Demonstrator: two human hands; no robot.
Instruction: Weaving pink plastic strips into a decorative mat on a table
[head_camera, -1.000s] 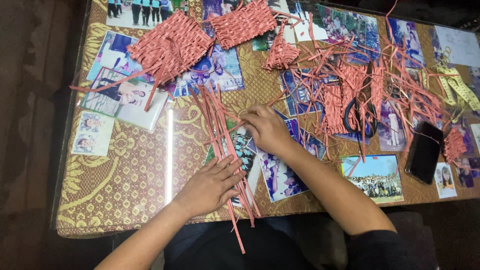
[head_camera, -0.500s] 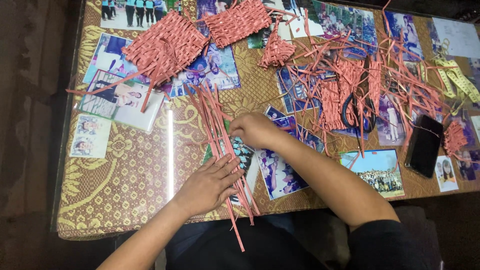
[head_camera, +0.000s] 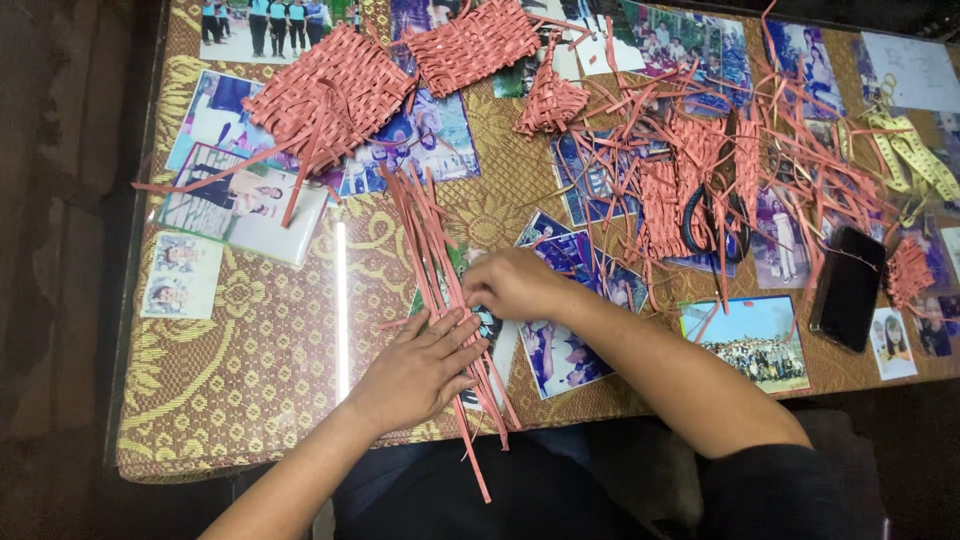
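Flat and open, the left hand (head_camera: 420, 365) presses the pink paper strips (head_camera: 440, 285) onto the table (head_camera: 250, 400). Just beside it, the right hand (head_camera: 515, 285) pinches those strips

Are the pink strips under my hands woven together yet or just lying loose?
Loose: the pink strips lie side by side in a bundle, uncrossed, pinned flat by the left hand, right hand at their edge.
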